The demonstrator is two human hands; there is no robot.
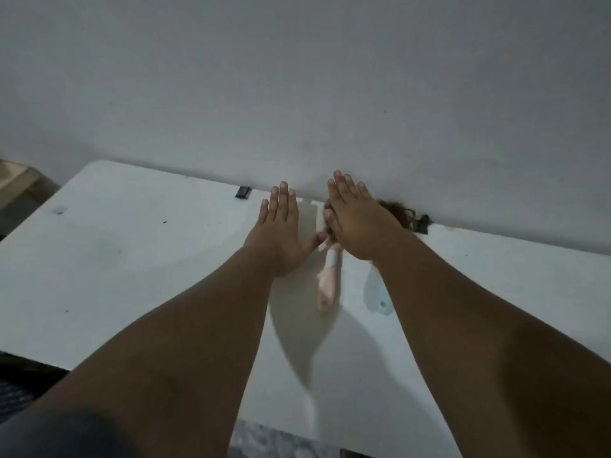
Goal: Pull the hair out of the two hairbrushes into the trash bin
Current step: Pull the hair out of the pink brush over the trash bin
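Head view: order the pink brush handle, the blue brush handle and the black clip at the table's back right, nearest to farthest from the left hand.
1. Pink brush handle, just beside the thumb of the left hand.
2. Blue brush handle, further right, by the right forearm.
3. Black clip, at the back edge, beyond the right hand.

Looks like a plain room in a home: white plastic table (99, 259) set against a bare white wall (297, 77), pink hairbrush (328, 285) lying on it, mottled floor (264, 439) below.
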